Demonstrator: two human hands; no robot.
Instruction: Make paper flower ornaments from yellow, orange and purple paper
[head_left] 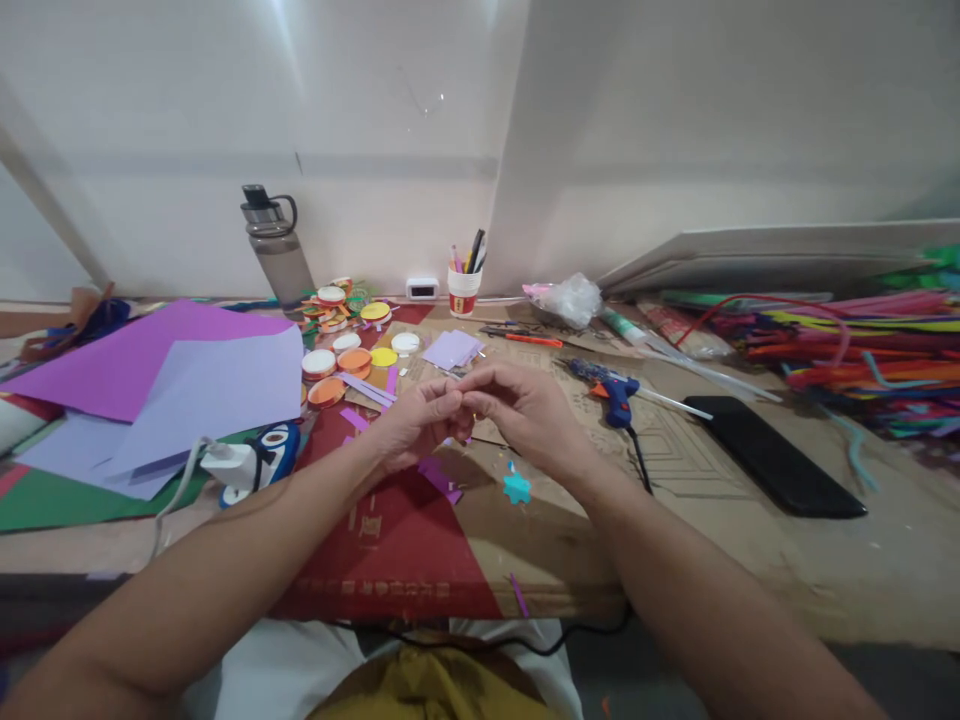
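Over the middle of the cardboard-covered table, my left hand (pixel 424 420) and my right hand (pixel 517 410) meet at the fingertips. Both are closed in a pinch, and whatever lies between them is mostly hidden and too small to name. Below them on the cardboard (pixel 555 560) is a turquoise flower-shaped cutout (pixel 517 487). Purple paper scraps (pixel 441 478) lie under my left hand. Just beyond the hands is a stack of lilac paper squares (pixel 451 350). Lilac strips (pixel 367 388) rest by the orange and white round discs (pixel 326 391).
A blue glue gun (pixel 619 400) and a black slab-like case (pixel 776 455) lie to the right, near many colourful pipe cleaners (pixel 885 350). Purple sheets (pixel 157 360), a power strip (pixel 262 465) and a water bottle (pixel 277 245) occupy the left. A pen cup (pixel 464 290) stands behind.
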